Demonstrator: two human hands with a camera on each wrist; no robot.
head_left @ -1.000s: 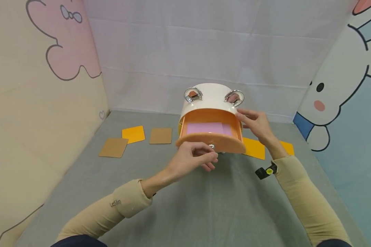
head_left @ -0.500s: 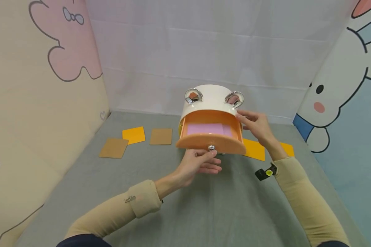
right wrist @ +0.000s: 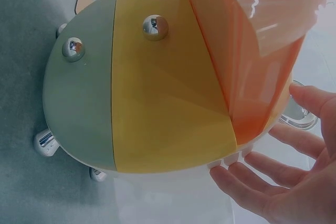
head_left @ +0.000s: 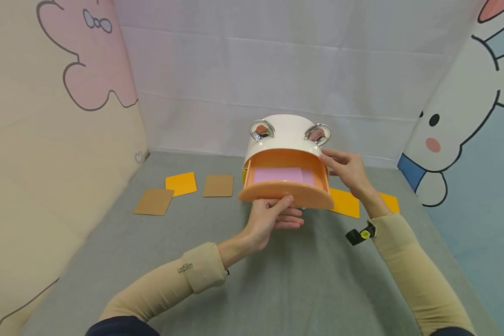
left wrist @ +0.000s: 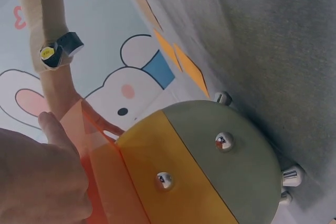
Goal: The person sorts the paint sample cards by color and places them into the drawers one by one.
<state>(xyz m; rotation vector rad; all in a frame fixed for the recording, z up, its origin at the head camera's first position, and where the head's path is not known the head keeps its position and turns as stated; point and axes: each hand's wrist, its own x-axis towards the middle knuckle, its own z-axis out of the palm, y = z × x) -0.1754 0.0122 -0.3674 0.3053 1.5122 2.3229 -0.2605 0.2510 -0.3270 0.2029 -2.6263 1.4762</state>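
A small rounded drawer cabinet with a white shell and chrome ring ears stands near the back wall. Its top orange drawer is pulled out, with pink-lilac paper inside. My left hand touches the drawer front, its thumb covering the spot of the knob; the other fingers stretch out below. Whether the index finger meets the knob is hidden. My right hand rests spread fingertips against the shell's right side. In the right wrist view, a yellow drawer and a green drawer are closed.
On the grey cloth table, brown cards and a yellow card lie left of the cabinet. Other yellow cards lie to the right, partly behind the right arm. A white curtain and printed side walls surround the table.
My left hand has shifted slightly right and turned, and its thumb has come up over the drawer knob. The drawer stays pulled out; my right hand keeps its place.
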